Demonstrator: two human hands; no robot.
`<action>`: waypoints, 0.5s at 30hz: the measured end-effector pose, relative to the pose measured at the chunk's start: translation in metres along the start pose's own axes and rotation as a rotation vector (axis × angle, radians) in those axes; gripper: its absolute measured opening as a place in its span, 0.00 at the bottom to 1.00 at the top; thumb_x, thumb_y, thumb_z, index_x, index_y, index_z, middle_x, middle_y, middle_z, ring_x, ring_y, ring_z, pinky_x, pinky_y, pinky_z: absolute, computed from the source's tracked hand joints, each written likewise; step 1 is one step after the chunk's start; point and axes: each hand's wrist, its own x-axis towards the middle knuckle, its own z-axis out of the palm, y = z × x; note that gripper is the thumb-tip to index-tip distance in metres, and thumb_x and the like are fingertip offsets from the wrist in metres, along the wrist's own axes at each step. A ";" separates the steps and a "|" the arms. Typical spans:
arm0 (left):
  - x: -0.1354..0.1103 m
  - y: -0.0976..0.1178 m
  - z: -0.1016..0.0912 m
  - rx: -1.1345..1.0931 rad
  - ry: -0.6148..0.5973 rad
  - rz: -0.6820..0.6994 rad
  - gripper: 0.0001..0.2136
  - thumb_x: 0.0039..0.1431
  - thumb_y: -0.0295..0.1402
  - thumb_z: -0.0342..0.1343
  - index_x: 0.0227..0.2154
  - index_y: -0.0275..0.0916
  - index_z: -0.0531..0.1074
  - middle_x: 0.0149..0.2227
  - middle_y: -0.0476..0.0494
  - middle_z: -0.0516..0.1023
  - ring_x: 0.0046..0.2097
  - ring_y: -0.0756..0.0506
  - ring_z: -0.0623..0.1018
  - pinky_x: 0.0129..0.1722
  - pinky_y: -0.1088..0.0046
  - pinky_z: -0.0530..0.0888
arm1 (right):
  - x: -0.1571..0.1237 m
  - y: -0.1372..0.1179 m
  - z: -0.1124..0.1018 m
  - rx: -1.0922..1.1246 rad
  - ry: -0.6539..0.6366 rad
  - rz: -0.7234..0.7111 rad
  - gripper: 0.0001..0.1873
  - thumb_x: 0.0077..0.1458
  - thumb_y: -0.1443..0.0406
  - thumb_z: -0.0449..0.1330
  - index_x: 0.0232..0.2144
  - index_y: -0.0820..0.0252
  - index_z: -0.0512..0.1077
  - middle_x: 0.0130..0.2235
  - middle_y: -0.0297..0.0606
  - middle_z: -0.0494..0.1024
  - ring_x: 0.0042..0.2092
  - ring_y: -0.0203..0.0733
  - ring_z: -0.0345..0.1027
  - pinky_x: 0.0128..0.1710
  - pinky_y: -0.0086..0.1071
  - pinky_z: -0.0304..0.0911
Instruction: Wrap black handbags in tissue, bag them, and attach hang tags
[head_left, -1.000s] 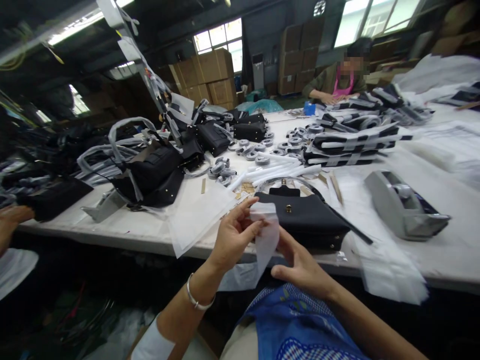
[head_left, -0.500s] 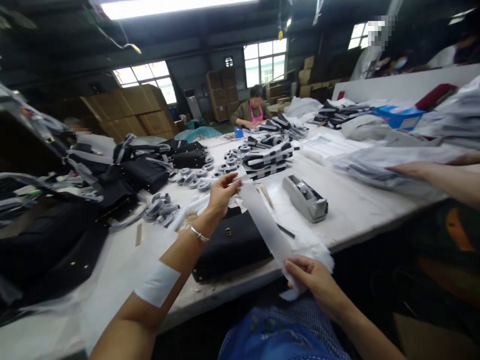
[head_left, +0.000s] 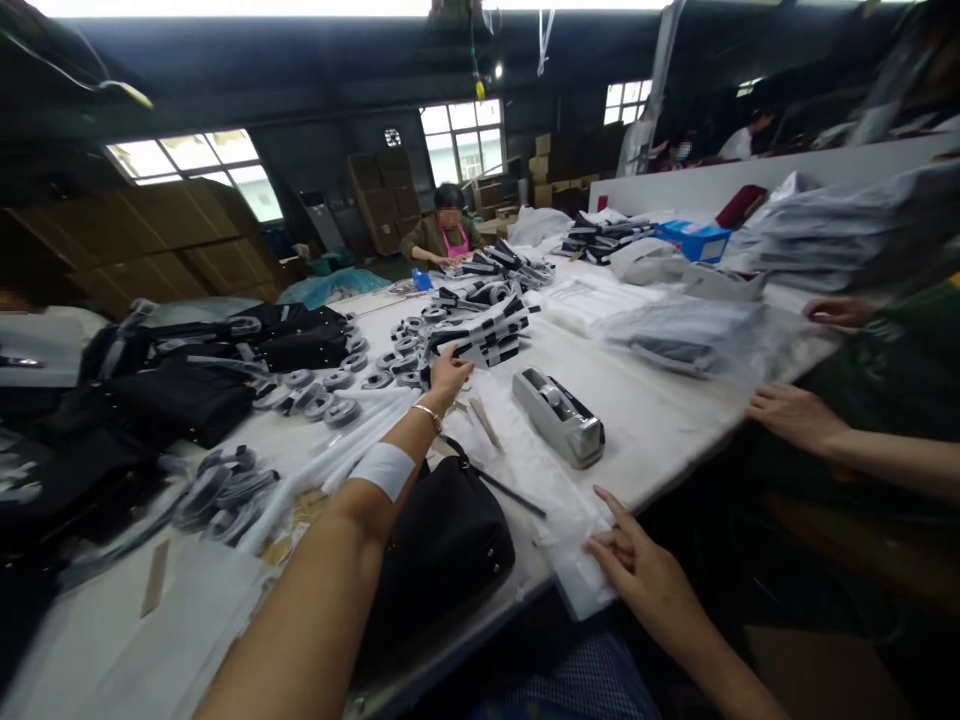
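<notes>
My left hand [head_left: 450, 375] reaches far over the table, fingers bent together beside a bundle of grey-and-black wrapped straps [head_left: 484, 335]; what is in its fingertips, if anything, I cannot make out. A bracelet circles that wrist, and a white patch [head_left: 386, 470] sticks to the forearm. My right hand [head_left: 637, 570] is at the near edge, index finger and thumb stretched out, next to translucent white strips [head_left: 559, 530] lying on the table. Between the arms sits a black bag [head_left: 457, 520], partly behind my left forearm. A grey tape dispenser [head_left: 559, 415] stands right of the strips.
Wrapped strap rolls [head_left: 341, 412] and black bags [head_left: 180, 390] crowd the left. At right, a co-worker's hand [head_left: 795, 415] is near plastic-wrapped goods [head_left: 675, 335]. Another person [head_left: 446, 230] sits across the table. A blue box [head_left: 694, 240] stands farther back.
The white strip stretched between my hands is no longer held up between them. My right index finger has straightened. The view has turned right, and the co-worker's hands have left the wrapped goods.
</notes>
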 end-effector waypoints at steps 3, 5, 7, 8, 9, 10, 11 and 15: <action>0.016 -0.010 0.014 0.154 -0.021 0.028 0.16 0.65 0.38 0.57 0.52 0.37 0.70 0.49 0.40 0.75 0.45 0.43 0.78 0.44 0.59 0.77 | 0.002 0.008 0.007 -0.010 0.007 0.043 0.40 0.57 0.52 0.58 0.67 0.60 0.56 0.33 0.35 0.79 0.31 0.44 0.75 0.29 0.32 0.68; 0.021 -0.015 0.023 0.258 -0.032 0.051 0.16 0.65 0.38 0.57 0.52 0.37 0.69 0.51 0.39 0.74 0.48 0.42 0.77 0.46 0.57 0.77 | 0.004 0.013 0.010 -0.038 0.013 0.052 0.40 0.56 0.52 0.57 0.67 0.60 0.57 0.31 0.34 0.79 0.27 0.43 0.73 0.28 0.33 0.68; 0.024 -0.020 0.030 0.354 -0.044 0.069 0.17 0.64 0.38 0.57 0.53 0.37 0.69 0.53 0.39 0.73 0.49 0.41 0.76 0.48 0.56 0.76 | 0.005 0.017 0.011 -0.085 0.021 0.041 0.39 0.56 0.52 0.58 0.66 0.61 0.58 0.29 0.34 0.78 0.25 0.44 0.72 0.29 0.34 0.68; 0.024 -0.023 0.034 0.397 -0.051 0.074 0.17 0.64 0.38 0.57 0.53 0.38 0.69 0.53 0.39 0.73 0.50 0.41 0.76 0.49 0.55 0.75 | 0.006 0.018 0.010 -0.110 0.028 0.034 0.39 0.56 0.53 0.58 0.66 0.62 0.59 0.28 0.34 0.78 0.25 0.44 0.72 0.30 0.35 0.68; 0.025 -0.026 0.037 0.435 -0.060 0.077 0.17 0.64 0.38 0.57 0.53 0.38 0.69 0.53 0.39 0.73 0.51 0.40 0.76 0.49 0.54 0.75 | 0.006 0.019 0.009 -0.134 0.040 0.030 0.38 0.55 0.53 0.58 0.65 0.62 0.60 0.28 0.34 0.78 0.26 0.44 0.73 0.31 0.35 0.68; 0.026 -0.029 0.040 0.469 -0.068 0.078 0.17 0.64 0.38 0.57 0.53 0.38 0.69 0.54 0.39 0.73 0.51 0.40 0.76 0.50 0.54 0.75 | 0.006 0.020 0.007 -0.156 0.054 0.030 0.38 0.55 0.54 0.58 0.65 0.61 0.60 0.28 0.34 0.78 0.27 0.45 0.73 0.32 0.36 0.68; 0.027 -0.032 0.042 0.499 -0.078 0.077 0.18 0.64 0.38 0.57 0.54 0.38 0.69 0.54 0.39 0.73 0.51 0.40 0.75 0.50 0.54 0.74 | 0.005 0.020 0.005 -0.174 0.070 0.033 0.37 0.56 0.55 0.58 0.65 0.61 0.60 0.29 0.34 0.79 0.28 0.45 0.74 0.34 0.36 0.68; 0.035 -0.047 0.051 0.583 -0.122 0.077 0.18 0.64 0.39 0.57 0.54 0.38 0.69 0.54 0.39 0.72 0.52 0.39 0.75 0.51 0.53 0.74 | 0.001 0.020 -0.003 -0.210 0.090 0.046 0.36 0.57 0.57 0.57 0.66 0.61 0.58 0.32 0.35 0.80 0.32 0.44 0.74 0.39 0.36 0.68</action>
